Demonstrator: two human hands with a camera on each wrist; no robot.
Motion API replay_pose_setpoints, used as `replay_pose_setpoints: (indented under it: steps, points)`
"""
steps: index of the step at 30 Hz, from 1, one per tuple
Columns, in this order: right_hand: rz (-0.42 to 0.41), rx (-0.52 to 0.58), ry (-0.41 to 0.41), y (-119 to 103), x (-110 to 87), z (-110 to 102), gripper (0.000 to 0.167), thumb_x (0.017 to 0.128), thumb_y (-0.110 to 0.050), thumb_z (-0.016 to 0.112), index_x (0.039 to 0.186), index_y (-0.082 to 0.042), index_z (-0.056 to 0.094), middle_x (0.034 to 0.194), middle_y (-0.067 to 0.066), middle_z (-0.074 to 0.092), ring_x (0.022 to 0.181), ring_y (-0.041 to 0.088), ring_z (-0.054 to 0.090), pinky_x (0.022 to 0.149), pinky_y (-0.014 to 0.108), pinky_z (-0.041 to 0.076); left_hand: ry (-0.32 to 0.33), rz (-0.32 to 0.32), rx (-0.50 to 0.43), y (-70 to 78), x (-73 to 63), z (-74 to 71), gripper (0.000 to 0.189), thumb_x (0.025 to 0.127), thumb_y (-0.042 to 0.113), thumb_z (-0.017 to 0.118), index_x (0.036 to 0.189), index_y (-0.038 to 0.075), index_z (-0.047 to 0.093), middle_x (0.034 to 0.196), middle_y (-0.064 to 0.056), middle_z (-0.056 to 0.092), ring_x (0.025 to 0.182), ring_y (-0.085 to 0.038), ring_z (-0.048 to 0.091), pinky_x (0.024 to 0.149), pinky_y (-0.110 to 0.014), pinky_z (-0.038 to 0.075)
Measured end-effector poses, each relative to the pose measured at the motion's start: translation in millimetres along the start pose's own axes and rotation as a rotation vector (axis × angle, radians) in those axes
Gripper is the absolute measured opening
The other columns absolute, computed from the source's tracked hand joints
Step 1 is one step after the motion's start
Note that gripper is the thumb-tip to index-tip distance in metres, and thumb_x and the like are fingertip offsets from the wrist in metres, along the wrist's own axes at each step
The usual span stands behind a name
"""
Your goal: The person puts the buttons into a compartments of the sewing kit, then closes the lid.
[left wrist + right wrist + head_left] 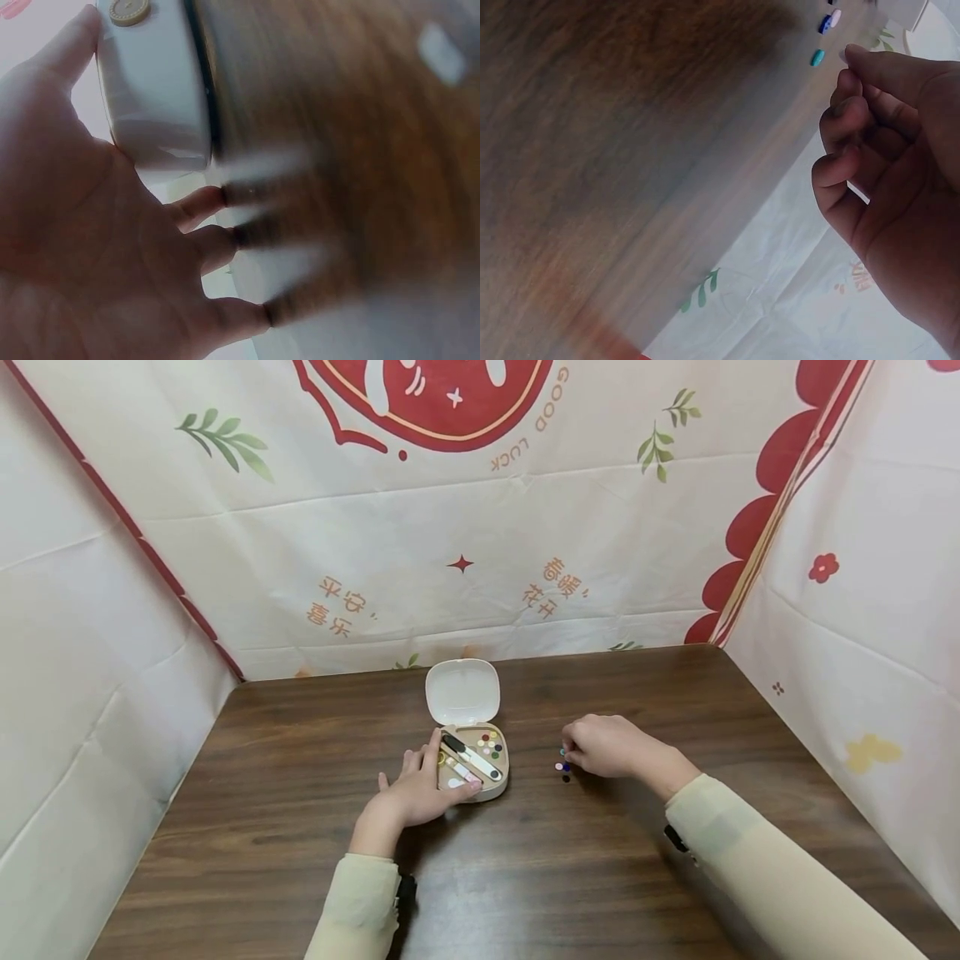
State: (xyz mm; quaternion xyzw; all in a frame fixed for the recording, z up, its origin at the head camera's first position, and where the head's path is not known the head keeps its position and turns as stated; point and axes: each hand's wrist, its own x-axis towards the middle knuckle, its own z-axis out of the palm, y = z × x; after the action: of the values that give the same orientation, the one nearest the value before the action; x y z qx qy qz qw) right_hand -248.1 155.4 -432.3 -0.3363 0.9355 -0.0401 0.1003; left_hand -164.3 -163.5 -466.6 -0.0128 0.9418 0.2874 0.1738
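Observation:
A white sewing-kit case (492, 792) stands on the table with its lid (462, 692) raised. Inside are a black-and-white tool (480, 762) and several coloured buttons (491, 745). My left hand (412, 789) rests along the case's left and front sides, fingers spread, thumb (75, 45) against the wall. To the right, my right hand (606, 745) pinches a small pale button (843, 55) between thumb and forefinger, its other fingers curled. Loose buttons lie by its fingertips: a teal one (817, 58), a blue one (825, 25), a pink one (835, 18) and a black one (566, 778).
The dark wood table (300, 835) extends around the case and hands. A white printed cloth (450, 527) hangs behind its far edge and at both sides.

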Motion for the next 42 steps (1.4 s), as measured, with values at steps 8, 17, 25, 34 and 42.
replay_pose_setpoints:
  steps: [8,17,25,34,42]
  points:
    - [-0.003,-0.016,0.017,-3.8,2.5,-4.8,0.012,0.103,-0.017,0.068,0.092,-0.016,0.071,0.084,-0.006,0.068,0.072,0.008,0.056,0.071,0.036,0.054,0.01,0.0,-0.007,-6.4,8.5,3.7,0.132,0.072,0.103,0.053,0.172,0.038,-0.005,0.179,-0.016,0.02,0.168,-0.041,0.007,0.121,-0.085,-0.002]
    - [-0.019,-0.016,0.038,-11.3,7.0,-10.8,0.019,0.104,-0.017,0.065,0.085,-0.02,0.065,0.079,-0.008,0.062,0.067,0.008,0.051,0.065,0.032,0.045,-0.001,0.012,0.009,1.9,0.5,-2.4,0.126,0.081,0.093,0.057,0.173,0.031,-0.003,0.177,-0.02,0.021,0.167,-0.044,0.009,0.121,-0.085,0.001]
    - [-0.041,-0.046,0.073,-24.7,15.9,-19.8,0.022,0.102,-0.016,0.066,0.081,-0.021,0.063,0.078,-0.008,0.061,0.069,0.009,0.052,0.066,0.034,0.047,-0.013,0.001,0.022,9.9,-7.4,-7.6,0.118,0.089,0.082,0.061,0.173,0.028,-0.002,0.178,-0.019,0.021,0.168,-0.042,0.009,0.123,-0.083,0.002]
    - [-0.088,-0.078,0.088,-50.4,31.8,-33.4,0.016,0.102,-0.02,0.069,0.086,-0.02,0.067,0.082,-0.008,0.064,0.072,0.009,0.057,0.066,0.036,0.052,-0.009,0.004,0.008,8.1,-7.7,-5.0,0.124,0.084,0.09,0.06,0.173,0.029,-0.001,0.177,-0.02,0.022,0.167,-0.042,0.009,0.122,-0.084,0.002]
    - [-0.126,-0.096,0.105,-70.9,46.6,-40.2,0.017,0.102,-0.018,0.066,0.086,-0.022,0.071,0.083,-0.009,0.068,0.072,0.009,0.058,0.068,0.037,0.055,-0.032,-0.008,0.032,8.7,-7.3,-6.0,0.118,0.09,0.082,0.06,0.173,0.028,-0.004,0.178,-0.018,0.02,0.168,-0.041,0.007,0.123,-0.083,0.003]
